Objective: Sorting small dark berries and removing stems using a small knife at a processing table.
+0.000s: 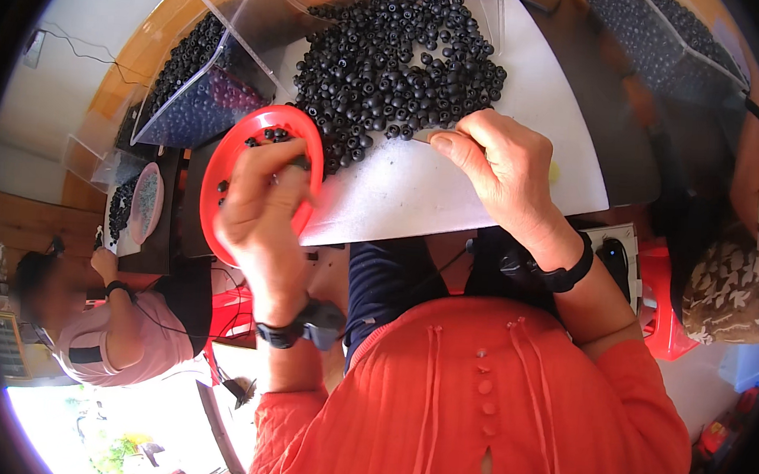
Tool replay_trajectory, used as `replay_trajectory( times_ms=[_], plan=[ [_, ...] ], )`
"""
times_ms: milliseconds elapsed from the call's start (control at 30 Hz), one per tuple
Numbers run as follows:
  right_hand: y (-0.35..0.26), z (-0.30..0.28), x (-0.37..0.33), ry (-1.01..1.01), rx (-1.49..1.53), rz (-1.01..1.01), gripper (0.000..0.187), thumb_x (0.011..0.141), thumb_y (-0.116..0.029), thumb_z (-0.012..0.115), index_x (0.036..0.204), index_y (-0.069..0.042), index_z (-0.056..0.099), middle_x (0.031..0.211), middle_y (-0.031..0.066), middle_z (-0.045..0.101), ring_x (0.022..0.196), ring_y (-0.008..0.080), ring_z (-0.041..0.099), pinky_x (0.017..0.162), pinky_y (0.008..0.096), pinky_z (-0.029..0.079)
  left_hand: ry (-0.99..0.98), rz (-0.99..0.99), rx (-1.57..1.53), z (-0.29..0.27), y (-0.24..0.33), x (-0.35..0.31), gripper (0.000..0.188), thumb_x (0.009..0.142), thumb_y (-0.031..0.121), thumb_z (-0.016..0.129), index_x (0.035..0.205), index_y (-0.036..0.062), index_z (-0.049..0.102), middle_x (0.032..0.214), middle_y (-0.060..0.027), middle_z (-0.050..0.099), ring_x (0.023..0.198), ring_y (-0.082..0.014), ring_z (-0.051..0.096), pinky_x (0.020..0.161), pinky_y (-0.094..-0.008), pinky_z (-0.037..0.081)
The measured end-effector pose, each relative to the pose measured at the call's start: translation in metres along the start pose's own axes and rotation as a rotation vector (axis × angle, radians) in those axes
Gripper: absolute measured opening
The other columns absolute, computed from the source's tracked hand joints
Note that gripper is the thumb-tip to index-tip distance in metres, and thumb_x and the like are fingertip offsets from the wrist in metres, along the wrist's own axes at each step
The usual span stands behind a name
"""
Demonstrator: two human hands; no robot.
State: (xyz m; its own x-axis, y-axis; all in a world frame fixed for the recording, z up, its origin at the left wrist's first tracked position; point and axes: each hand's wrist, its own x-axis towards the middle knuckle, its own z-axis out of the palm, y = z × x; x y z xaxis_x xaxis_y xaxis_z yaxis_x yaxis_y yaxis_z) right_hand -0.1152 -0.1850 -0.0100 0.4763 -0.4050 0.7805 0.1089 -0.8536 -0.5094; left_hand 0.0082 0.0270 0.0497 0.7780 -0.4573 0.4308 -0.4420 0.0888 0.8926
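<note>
A wide heap of small, round, black bead-like pieces with holes covers the far part of a white board. At the heap's near right edge, my right hand is closed in a pinch on a thin flat strip, its tip by the pieces. My left hand, partly smeared by motion, is over a red plastic bowl at the board's left edge. Its fingers are curled, with something dark at their tips that I cannot make out. Several black pieces lie inside the bowl, partly hidden by that hand.
Clear bins of dark pieces stand at the far left and far right. On the left, a person in a pink shirt works near a pale bowl. Another person's patterned clothing shows on the right, beside a red stool.
</note>
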Motion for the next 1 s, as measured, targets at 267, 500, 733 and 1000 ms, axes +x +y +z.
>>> replay_trajectory(
  times_ms=[267,500,733,1000],
  plan=[
    [0.002,0.006,-0.003,-0.018,-0.125,-0.078,0.031,0.09,-0.028,0.081,0.076,-0.01,0.061,0.066,0.0054,0.056,0.059,0.0275,0.059,0.052,0.0418,0.045,-0.086,0.327,0.775,-0.022,-0.023,0.009,0.024,0.082,-0.001,0.078,0.105,0.0045,0.077,0.104,-0.0113,0.068,0.104,-0.0301,0.062,0.085,-0.0404,0.053],
    [0.0,0.007,-0.012,-0.002,-0.403,-0.072,0.015,0.082,-0.018,0.078,0.077,-0.013,0.065,0.076,0.0044,0.059,0.073,0.028,0.063,0.063,0.0433,0.048,-0.277,0.555,0.786,0.049,-0.032,0.015,0.02,0.077,-0.003,0.079,0.096,0.003,0.075,0.094,-0.0119,0.063,0.093,-0.0347,0.058,0.08,-0.0454,0.052],
    [0.003,0.01,-0.016,-0.093,-0.593,-0.159,0.004,0.076,-0.016,0.07,0.073,-0.014,0.069,0.082,0.0032,0.061,0.081,0.0261,0.061,0.068,0.0401,0.047,-0.294,0.594,0.938,0.07,-0.054,0.031,0.018,0.077,0.005,0.08,0.095,0.0029,0.075,0.093,-0.0115,0.063,0.094,-0.0342,0.06,0.077,-0.046,0.053],
    [0.003,-0.01,-0.018,-0.186,-0.553,-0.062,0.009,0.083,-0.015,0.078,0.08,-0.012,0.07,0.084,0.0031,0.062,0.083,0.0265,0.064,0.07,0.0424,0.052,-0.324,0.556,0.845,0.068,-0.047,0.017,0.016,0.075,0.001,0.078,0.089,0.0039,0.072,0.092,-0.0116,0.06,0.092,-0.0344,0.06,0.074,-0.0466,0.054]
  ],
)
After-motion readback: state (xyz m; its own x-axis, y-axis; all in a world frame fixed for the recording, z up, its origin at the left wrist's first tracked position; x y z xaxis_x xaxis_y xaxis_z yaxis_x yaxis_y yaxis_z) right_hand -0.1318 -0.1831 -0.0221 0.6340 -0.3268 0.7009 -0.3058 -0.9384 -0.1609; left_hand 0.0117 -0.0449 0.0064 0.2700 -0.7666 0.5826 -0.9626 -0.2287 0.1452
